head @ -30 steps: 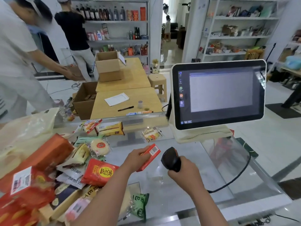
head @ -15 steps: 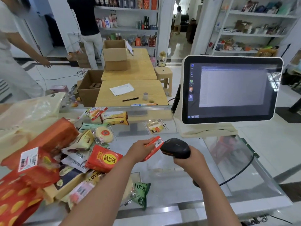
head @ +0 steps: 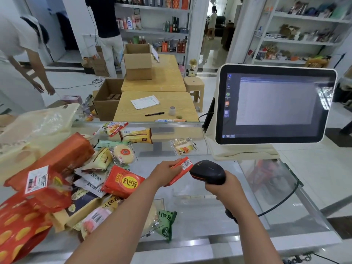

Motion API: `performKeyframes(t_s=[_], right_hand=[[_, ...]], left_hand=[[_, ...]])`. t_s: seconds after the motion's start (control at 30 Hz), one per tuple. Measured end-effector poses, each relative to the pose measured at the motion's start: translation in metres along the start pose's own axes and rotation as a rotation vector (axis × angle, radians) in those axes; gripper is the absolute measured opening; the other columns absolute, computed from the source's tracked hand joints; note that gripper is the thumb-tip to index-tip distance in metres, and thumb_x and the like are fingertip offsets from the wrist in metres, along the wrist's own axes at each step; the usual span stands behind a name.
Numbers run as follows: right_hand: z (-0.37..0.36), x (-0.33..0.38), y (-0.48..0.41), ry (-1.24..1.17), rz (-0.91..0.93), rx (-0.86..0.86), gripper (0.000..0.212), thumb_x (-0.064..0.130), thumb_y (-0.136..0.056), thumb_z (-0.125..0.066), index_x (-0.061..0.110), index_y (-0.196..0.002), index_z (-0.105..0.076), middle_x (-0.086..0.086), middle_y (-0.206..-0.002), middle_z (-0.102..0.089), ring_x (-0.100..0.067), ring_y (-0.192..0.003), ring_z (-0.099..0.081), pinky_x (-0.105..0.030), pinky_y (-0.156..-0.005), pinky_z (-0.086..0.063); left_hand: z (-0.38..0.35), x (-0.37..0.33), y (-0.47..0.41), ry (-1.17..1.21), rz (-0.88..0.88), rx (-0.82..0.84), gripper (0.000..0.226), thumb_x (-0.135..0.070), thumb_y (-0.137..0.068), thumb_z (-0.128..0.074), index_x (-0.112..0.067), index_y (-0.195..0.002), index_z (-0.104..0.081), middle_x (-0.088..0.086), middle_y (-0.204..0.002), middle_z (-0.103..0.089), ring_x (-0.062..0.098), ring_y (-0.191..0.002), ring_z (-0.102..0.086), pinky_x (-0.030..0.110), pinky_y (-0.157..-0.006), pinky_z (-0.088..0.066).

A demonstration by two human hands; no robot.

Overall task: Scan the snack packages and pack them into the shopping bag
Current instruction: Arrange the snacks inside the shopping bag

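Progress, as I judge it: early. The glass counter (head: 200, 221) carries a large heap of snack packages (head: 80, 178) on its left half, apparently unscanned, with a few strays toward the far edge. The pale shopping bag (head: 36, 130) lies slumped at far left behind the heap; I cannot tell whether anything is in it. The register screen (head: 276, 103) shows a window, but its lines are too faint for me to count entries. So one scan is in hand; nearly all scanning and packing is left.

Item in hand: a small red packet (head: 181, 170), raised above the counter at centre, tilted, its white barcode patch at the upper right end.

Left hand (head: 165, 170): its grip pinches the packet's left end, thumb on top, barcode end clear of the fingers.

Right hand (head: 224, 183): grip clenched round the handle of the black scanner (head: 207, 171), cable trailing right. The scanner's nose sits just beside the barcode, nearly touching, aimed left at it.
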State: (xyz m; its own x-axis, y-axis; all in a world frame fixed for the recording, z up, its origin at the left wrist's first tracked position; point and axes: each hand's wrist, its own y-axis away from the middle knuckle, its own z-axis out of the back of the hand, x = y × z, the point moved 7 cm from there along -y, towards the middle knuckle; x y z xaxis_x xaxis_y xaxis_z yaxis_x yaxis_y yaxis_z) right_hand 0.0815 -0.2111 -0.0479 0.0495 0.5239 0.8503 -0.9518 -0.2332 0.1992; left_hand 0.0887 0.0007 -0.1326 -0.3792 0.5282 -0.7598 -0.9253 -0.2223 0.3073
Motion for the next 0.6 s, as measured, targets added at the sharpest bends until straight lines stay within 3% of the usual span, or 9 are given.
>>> performKeyframes(t_s=[0.1, 0.4, 0.6], right_hand=[[0.000, 0.000, -0.001, 0.004, 0.002, -0.006, 0.028, 0.005, -0.075, -0.069, 0.026, -0.090, -0.058, 0.003, -0.083, -0.064, -0.013, -0.076, -0.060, -0.019, -0.054, -0.047], [-0.034, -0.020, -0.008, 0.225, -0.009, 0.055, 0.035, 0.007, -0.067, -0.073, 0.014, -0.095, -0.054, -0.007, -0.096, -0.056, -0.010, -0.074, -0.054, -0.015, -0.054, -0.037], [-0.053, -0.035, -0.011, 0.417, 0.056, 0.002, 0.041, -0.004, -0.077, -0.060, 0.010, -0.115, -0.051, -0.006, -0.110, -0.046, -0.020, -0.104, -0.049, -0.022, -0.082, -0.043]], left_hand=[[0.000, 0.000, 0.000, -0.003, 0.006, -0.004, 0.050, -0.054, -0.093, -0.044, -0.040, -0.141, -0.043, 0.003, -0.125, -0.059, 0.019, -0.097, -0.061, 0.032, -0.083, -0.055], [0.001, -0.006, 0.008, 0.020, 0.005, -0.019, 0.048, -0.051, -0.094, -0.046, -0.042, -0.141, -0.041, 0.003, -0.132, -0.056, 0.020, -0.102, -0.061, 0.032, -0.084, -0.055], [0.000, -0.008, 0.012, 0.031, 0.002, -0.037, 0.045, -0.045, -0.095, -0.047, -0.045, -0.140, -0.042, 0.003, -0.136, -0.053, 0.019, -0.103, -0.057, 0.030, -0.082, -0.053]])
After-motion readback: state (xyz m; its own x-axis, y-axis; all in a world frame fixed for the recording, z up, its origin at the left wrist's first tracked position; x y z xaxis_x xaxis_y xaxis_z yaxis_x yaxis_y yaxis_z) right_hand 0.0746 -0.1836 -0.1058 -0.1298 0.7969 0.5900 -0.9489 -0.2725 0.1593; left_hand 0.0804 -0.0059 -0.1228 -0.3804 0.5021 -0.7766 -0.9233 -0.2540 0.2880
